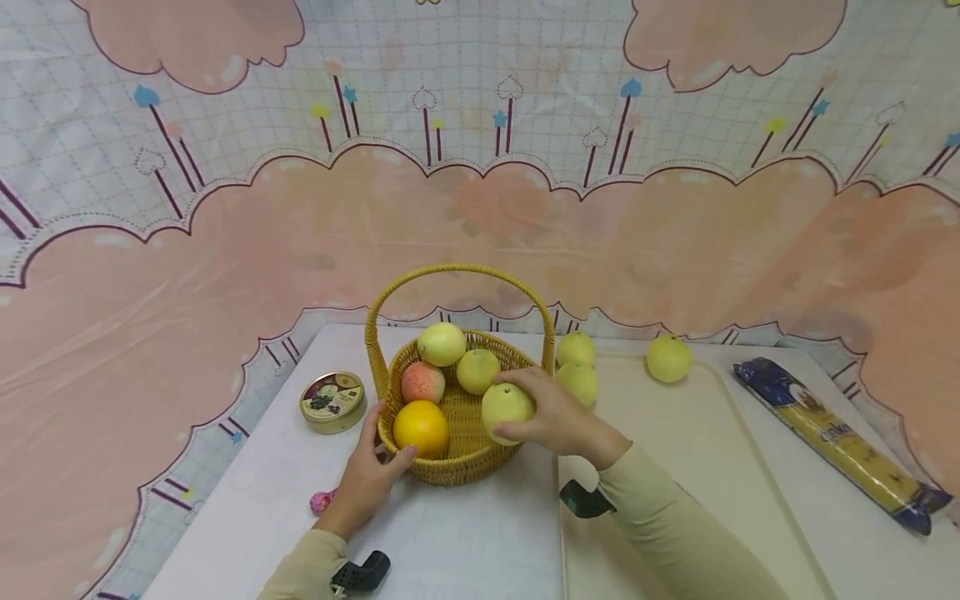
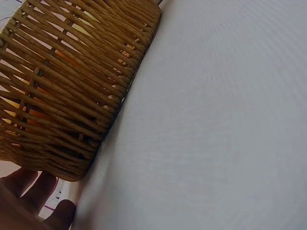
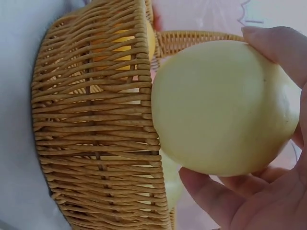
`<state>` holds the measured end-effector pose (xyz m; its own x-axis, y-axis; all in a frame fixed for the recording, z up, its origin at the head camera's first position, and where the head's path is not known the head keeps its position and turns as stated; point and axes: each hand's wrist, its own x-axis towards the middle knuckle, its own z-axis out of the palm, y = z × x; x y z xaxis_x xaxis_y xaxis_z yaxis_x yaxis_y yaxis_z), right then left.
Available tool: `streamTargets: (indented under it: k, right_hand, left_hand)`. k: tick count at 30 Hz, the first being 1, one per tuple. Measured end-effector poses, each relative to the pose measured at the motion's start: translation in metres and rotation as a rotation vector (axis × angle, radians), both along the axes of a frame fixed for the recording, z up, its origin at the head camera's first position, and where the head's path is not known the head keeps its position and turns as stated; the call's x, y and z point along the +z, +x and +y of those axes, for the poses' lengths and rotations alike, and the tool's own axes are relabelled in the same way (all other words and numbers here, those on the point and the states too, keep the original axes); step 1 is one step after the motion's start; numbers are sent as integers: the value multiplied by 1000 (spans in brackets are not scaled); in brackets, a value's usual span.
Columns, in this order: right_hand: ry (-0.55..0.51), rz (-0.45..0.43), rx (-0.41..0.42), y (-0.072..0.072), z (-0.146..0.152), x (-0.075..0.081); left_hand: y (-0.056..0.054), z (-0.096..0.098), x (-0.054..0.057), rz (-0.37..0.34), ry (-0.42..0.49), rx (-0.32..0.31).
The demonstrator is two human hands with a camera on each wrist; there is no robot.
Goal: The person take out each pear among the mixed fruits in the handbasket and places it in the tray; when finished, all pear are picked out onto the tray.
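Gripping one pale green fruit (image 1: 507,412): the right hand (image 1: 551,412), its thumb and fingers curved around the sides, parted by the fruit's full width. Position of fruit: raised at the right front rim of the basket (image 1: 465,473) (whether it touches the wicker is hard to tell).

Left hand (image 1: 371,471): at the basket's left front, thumb and forefinger spread wide, resting against the wall near the rim; no fruit held.

Contents of basket: one orange (image 1: 422,429), at the front left, close to the left thumb; one peach (image 1: 423,383), red and yellow, behind the orange; one yellowish oval fruit (image 1: 442,344), at the back; one round green fruit (image 1: 477,372), right of the peach. Handle (image 1: 459,268): one, arched upright over the basket.

Right of basket: two more green fruits (image 1: 576,383), one behind the other, just beside the rim; one lone green fruit (image 1: 669,359), farther out, at the back of a cream tray (image 1: 660,467); one long blue and yellow packet (image 1: 836,442), beyond the tray.

Left of basket: one round tin (image 1: 332,402), lid patterned; one small pink item (image 1: 322,502), toward the front (partly behind the left wrist).

Under basket: white table (image 1: 480,542). Behind basket: printed cloth (image 1: 480,217) with peach-coloured clouds.
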<state>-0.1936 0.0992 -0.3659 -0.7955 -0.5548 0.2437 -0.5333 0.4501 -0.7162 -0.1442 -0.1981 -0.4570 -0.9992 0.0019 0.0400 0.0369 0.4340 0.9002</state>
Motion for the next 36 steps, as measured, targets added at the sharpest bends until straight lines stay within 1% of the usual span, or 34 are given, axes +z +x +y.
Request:
streamTargets:
  k: [4,6,8,12,15,21,26,32,36]
  right_hand:
    - [-46,-47,-27,2,1,-2]
    - [-48,-49,-43,4,1,-3]
    - [-37,-23,-48,5,3,-3]
    - [0,78,-28,8,7,0]
    - [-2,104,-13,10,11,1]
    - [-50,68,-4,15,25,3]
    - [-84,60,-6,16,43,5]
    - [-106,59,-52,17,64,4]
    - [-95,60,-95,17,78,2]
  left_hand:
    - [-2,-1,-2,8,-1,1]
    - [-1,-2,-2,11,3,1]
    - [-1,-2,-1,10,2,0]
    - [-1,-2,1,15,-1,3]
    - [-1,-2,2,19,-1,0]
    - [-1,-1,0,-4,3,-2]
    - [-3,-1,0,-10,9,2]
    - [-2,-1,0,-16,7,2]
    - [-2,-2,-1,-13,11,0]
